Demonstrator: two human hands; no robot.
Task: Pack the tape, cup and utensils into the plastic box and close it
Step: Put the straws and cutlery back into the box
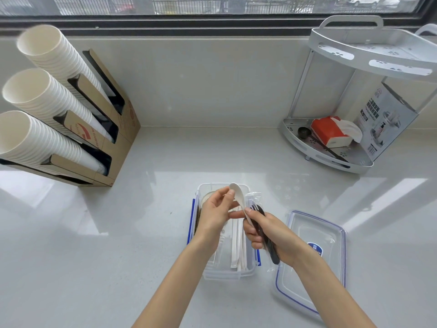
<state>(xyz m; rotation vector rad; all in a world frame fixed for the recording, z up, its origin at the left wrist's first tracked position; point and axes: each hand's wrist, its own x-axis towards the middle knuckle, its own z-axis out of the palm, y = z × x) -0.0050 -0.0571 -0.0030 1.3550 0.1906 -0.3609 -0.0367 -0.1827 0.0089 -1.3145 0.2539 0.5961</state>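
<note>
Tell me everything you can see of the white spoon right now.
The white spoon looks like smooth plastic, one piece, with an oval bowl and a slim handle. It is held above the open plastic box, tilted, bowl up and away from the person. The left hand touches it near the bowl with thumb and fingertips; the right hand pinches its handle while also gripping dark utensils. The end of its handle is hidden behind the fingers.

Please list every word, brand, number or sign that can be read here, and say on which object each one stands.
None can be read with certainty.
Cardboard cup holder: red logo and red letters, turned sideways, too blurred to read.
Grey carton on the corner rack: dark print, a black label and a barcode, too small.
Box lid: blue badge, unreadable.
</note>
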